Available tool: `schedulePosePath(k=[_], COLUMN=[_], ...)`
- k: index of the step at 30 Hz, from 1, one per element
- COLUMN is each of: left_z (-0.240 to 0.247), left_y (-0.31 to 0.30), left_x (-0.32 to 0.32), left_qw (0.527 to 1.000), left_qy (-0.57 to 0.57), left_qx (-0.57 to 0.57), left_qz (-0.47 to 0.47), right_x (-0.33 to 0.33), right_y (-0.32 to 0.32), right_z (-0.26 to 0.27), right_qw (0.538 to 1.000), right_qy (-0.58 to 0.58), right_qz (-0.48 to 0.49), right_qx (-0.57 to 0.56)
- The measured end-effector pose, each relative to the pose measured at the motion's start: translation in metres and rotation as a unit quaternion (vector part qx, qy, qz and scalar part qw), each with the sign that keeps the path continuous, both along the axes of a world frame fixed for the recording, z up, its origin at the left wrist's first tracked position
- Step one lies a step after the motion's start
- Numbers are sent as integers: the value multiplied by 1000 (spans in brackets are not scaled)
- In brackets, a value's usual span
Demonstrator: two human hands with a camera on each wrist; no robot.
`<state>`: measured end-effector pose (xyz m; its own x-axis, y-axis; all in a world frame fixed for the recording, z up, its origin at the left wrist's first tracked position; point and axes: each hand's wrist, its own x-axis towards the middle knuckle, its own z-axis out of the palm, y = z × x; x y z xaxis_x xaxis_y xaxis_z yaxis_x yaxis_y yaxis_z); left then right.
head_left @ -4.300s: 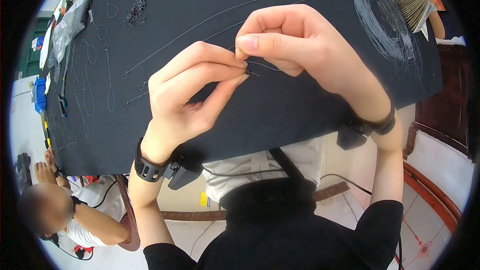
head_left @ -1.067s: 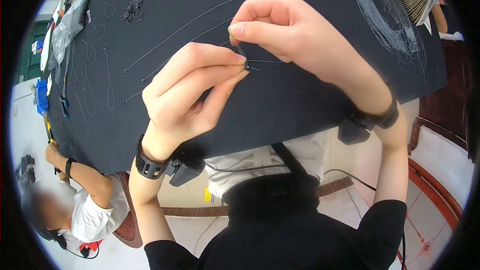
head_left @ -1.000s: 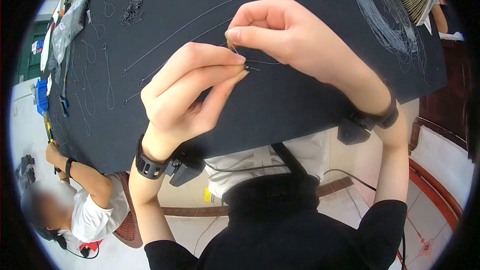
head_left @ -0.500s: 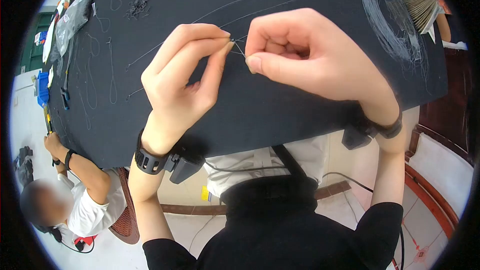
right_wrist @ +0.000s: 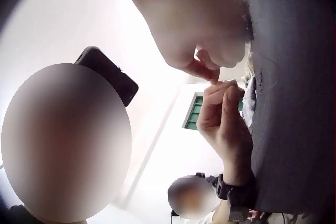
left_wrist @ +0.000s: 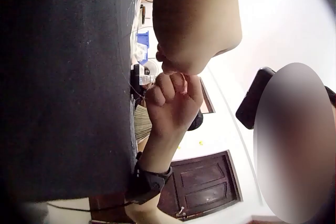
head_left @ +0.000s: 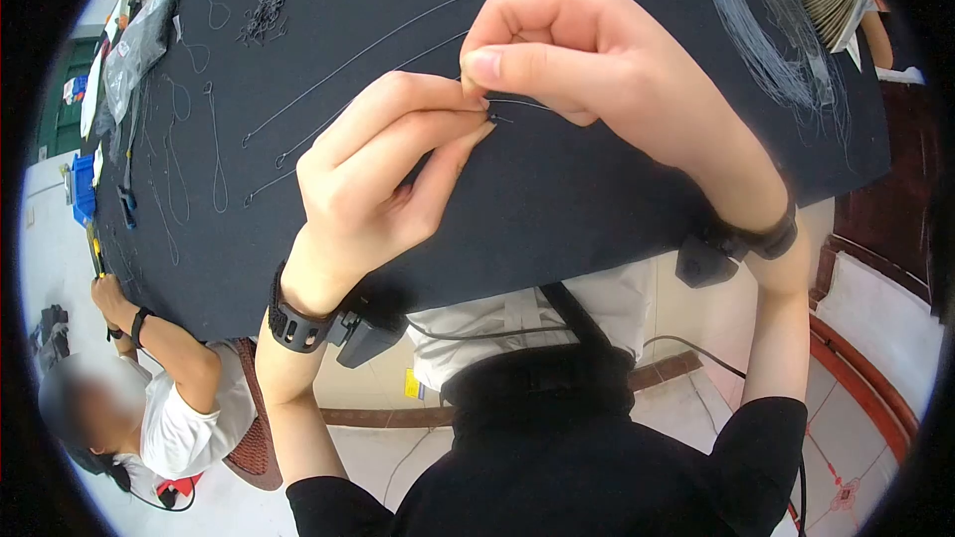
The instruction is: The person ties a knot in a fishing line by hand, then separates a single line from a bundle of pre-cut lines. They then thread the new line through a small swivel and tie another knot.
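In the head view my left hand (head_left: 383, 169) pinches a small dark piece (head_left: 494, 118) between thumb and fingertips, and a short line end sticks out to its right. A thin grey line (head_left: 522, 102) runs from there toward my right hand (head_left: 607, 65). That hand is curled, thumb against forefinger, right at the left fingertips, pinching the line; the pinched part is hidden by the fingers. Both wrist views show the two hands meeting at their fingertips, the left hand (right_wrist: 226, 116) below in the right wrist view.
Several looped lines (head_left: 217, 144) and long lines (head_left: 398, 25) lie on the black table (head_left: 557, 209). A pile of small dark metal pieces (head_left: 267, 12) is at the back left, a coil of grey line (head_left: 761, 40) at the back right. Another person (head_left: 179, 378) sits at lower left.
Half a second ago the right hand stood lower and farther right, with line stretched between the hands. It has since moved up and left to the left fingertips, while the left hand keeps its pinch.
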<state>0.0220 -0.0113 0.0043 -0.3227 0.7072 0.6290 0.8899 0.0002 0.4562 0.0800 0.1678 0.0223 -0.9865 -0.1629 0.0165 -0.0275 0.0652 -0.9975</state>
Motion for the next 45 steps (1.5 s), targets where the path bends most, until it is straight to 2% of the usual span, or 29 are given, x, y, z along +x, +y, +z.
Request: schedulePosePath(k=[4, 10, 19, 26, 34, 40, 45], left_z=[2, 2, 2, 2, 1, 3, 3], left_y=[-1, -1, -3, -3, -1, -2, 0], left_x=[1, 3, 1, -4, -1, 2, 1], left_qw=[1000, 1000, 998, 995, 998, 999, 1000], left_qy=[2, 14, 11, 14, 35, 16, 8], left_qx=[-1, 24, 51, 45, 2, -18, -13], left_qz=[6, 6, 25, 92, 57, 28, 8], right_x=[0, -1, -7, 4, 6, 7, 1], right_y=[0, -5, -9, -2, 9, 0, 0], right_z=[-4, -11, -33, 1, 7, 3, -6], right_qw=[995, 986, 999, 977, 987, 989, 998], right_qy=[-76, -128, -14, -16, 51, 28, 46], right_qz=[-22, -39, -20, 91, 96, 130, 44], right_qx=[-54, -96, 45, 190, 122, 72, 24])
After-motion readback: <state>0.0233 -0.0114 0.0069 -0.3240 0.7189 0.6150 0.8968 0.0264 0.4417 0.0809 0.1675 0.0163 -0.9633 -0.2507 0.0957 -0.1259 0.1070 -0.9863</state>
